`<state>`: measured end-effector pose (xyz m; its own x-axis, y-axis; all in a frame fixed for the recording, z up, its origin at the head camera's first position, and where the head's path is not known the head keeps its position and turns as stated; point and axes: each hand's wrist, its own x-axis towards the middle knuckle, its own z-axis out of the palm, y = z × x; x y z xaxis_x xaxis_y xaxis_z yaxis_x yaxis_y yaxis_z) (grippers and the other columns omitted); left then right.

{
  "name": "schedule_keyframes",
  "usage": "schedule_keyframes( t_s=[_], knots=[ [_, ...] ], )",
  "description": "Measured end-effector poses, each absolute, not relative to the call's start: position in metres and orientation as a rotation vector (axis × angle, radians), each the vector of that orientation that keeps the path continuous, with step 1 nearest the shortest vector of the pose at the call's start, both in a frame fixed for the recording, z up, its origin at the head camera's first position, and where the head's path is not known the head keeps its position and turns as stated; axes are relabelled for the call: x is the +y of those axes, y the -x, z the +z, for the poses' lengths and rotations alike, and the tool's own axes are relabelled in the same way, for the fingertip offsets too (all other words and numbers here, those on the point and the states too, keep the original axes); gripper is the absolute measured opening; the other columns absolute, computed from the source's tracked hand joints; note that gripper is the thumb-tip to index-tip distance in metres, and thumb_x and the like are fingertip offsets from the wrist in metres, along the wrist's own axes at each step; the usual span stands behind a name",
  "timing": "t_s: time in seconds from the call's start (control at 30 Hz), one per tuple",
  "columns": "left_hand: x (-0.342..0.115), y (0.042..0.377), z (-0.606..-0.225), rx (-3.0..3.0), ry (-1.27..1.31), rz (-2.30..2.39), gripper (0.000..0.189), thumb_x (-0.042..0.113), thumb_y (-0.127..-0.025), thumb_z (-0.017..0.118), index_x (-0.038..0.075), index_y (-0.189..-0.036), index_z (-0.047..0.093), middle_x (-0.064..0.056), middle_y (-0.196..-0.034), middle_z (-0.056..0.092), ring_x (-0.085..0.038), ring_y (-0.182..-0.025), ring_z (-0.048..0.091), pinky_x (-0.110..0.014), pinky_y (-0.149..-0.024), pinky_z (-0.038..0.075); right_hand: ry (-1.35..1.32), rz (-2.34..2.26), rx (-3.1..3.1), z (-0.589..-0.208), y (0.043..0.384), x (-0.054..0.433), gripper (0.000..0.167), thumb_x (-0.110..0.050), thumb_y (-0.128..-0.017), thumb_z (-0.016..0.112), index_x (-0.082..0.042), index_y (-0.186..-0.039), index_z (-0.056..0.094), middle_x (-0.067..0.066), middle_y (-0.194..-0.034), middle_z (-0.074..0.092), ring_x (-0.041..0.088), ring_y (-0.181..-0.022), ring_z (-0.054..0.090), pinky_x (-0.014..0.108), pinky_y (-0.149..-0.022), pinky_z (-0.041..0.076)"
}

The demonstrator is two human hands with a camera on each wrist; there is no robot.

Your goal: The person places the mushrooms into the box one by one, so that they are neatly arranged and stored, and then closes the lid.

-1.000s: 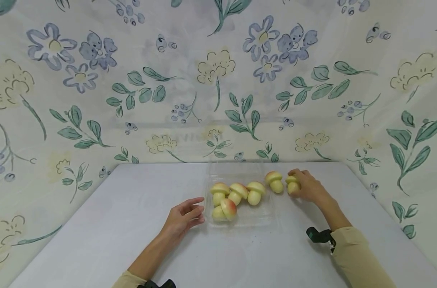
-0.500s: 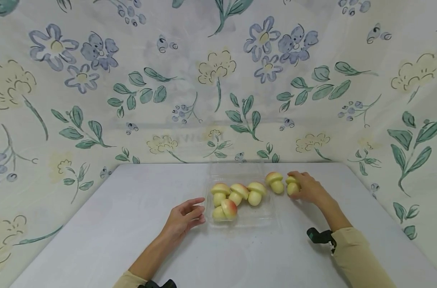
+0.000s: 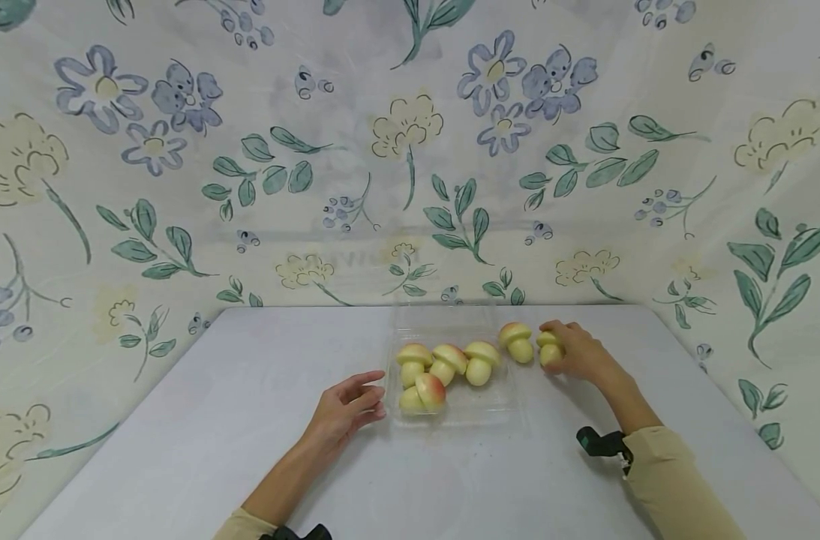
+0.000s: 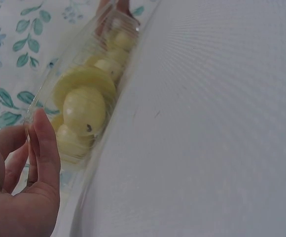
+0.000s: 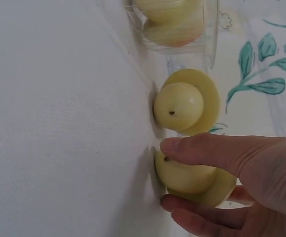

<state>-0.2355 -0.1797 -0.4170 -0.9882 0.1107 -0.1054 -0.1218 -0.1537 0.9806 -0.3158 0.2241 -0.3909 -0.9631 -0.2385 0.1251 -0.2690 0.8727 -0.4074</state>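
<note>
My right hand [image 3: 583,355] is at the right of the group, thumb and fingers round a yellow-green mushroom-shaped fruit [image 5: 190,177]. The fruit stays low at the table, its round stem toward the right wrist camera. Just left of it stands a second mushroom-shaped fruit [image 3: 515,343] with a reddish cap. Several more of the same fruits [image 3: 445,363] lie in a clear plastic box [image 3: 484,410], mostly toward its left and back. My left hand [image 3: 342,411] is beside the box's left wall, fingers loosely bent, fingertips [image 4: 42,121] right at its edge and nothing held.
The box's clear lid [image 3: 443,319] lies opened toward the back of the white table [image 3: 247,375]. Behind the table hangs a floral cloth [image 3: 355,247]. Black wrist straps [image 3: 602,442] sit at both sleeves.
</note>
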Motion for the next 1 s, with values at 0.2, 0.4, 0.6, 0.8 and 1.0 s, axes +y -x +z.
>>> schedule_keyframes(
  t_s=[0.2,0.4,0.6,0.8,1.0],
  knots=[
    [-0.18,0.236,-0.417,1.943,0.011,2.279,0.05,0.005,-0.091,0.068,-0.004,-0.137,0.05,0.001,-0.084,0.061,-0.011,-0.073,0.063,-0.025,-0.075,0.06,-0.392,0.649,-2.969,-0.382,0.314,0.225,0.067,-0.016,-0.078,0.079,-0.008,-0.137,0.048,0.034,-0.129,0.05,0.044,-0.104,0.056,0.059,-0.082,0.05],
    [-0.18,0.237,-0.418,1.946,0.008,2.279,0.049,0.004,-0.091,0.067,-0.005,-0.137,0.05,0.002,-0.083,0.061,-0.01,-0.072,0.063,-0.024,-0.074,0.06,-0.389,0.621,-2.948,-0.372,0.309,0.224,0.065,-0.017,-0.081,0.078,-0.009,-0.138,0.048,0.032,-0.127,0.052,0.044,-0.106,0.056,0.06,-0.083,0.05],
    [-0.18,0.237,-0.419,1.929,-0.005,2.293,0.049,0.003,-0.092,0.066,-0.005,-0.137,0.049,0.003,-0.082,0.061,-0.01,-0.072,0.062,-0.024,-0.074,0.06,-0.409,0.587,-2.894,-0.364,0.305,0.221,0.067,-0.02,-0.079,0.08,-0.01,-0.137,0.05,0.031,-0.129,0.053,0.045,-0.107,0.057,0.06,-0.08,0.051],
    [-0.179,0.237,-0.419,1.928,0.015,2.305,0.047,0.002,-0.092,0.065,-0.004,-0.136,0.05,0.002,-0.082,0.061,-0.01,-0.071,0.062,-0.024,-0.073,0.06,-0.423,0.589,-2.883,-0.354,0.3,0.216,0.068,-0.024,-0.08,0.08,-0.012,-0.14,0.049,0.029,-0.134,0.051,0.044,-0.109,0.057,0.061,-0.082,0.051],
    [-0.178,0.237,-0.419,1.938,0.025,2.291,0.048,0.003,-0.092,0.066,-0.004,-0.136,0.05,0.002,-0.083,0.06,-0.01,-0.071,0.062,-0.024,-0.074,0.06,-0.436,0.582,-2.891,-0.342,0.291,0.207,0.069,-0.028,-0.082,0.079,-0.015,-0.142,0.047,0.026,-0.139,0.05,0.046,-0.119,0.054,0.069,-0.091,0.046]
  ],
)
